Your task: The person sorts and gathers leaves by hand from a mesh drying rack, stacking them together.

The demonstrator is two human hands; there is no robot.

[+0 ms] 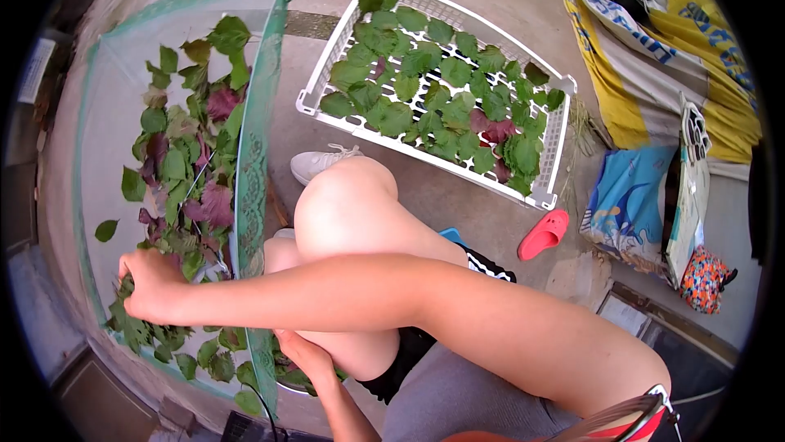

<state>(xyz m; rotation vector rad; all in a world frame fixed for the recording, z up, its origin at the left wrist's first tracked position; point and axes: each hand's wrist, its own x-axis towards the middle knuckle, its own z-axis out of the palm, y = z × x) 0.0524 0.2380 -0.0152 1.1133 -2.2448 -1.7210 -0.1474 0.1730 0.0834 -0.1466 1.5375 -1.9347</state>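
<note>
My right hand (151, 288) reaches across my lap to the left, its fingers closed on a bunch of green perilla leaves (129, 323) low over the mesh sheet. Green and purple perilla leaves (184, 148) lie heaped on the pale mesh (110, 131), which has a green lace border (253, 156). Below my right forearm is my left hand (301, 352), beside the border and my thigh. Its fingers are mostly hidden, and more leaves (290, 376) show just under it.
A white plastic crate (316, 86) with perilla leaves spread over its slatted base stands beyond my knees. Right of it lie a red clog (543, 235), a blue patterned bag (625, 197) and yellow-and-white sacks (638, 74). My shoe (315, 166) rests on the concrete floor near the crate.
</note>
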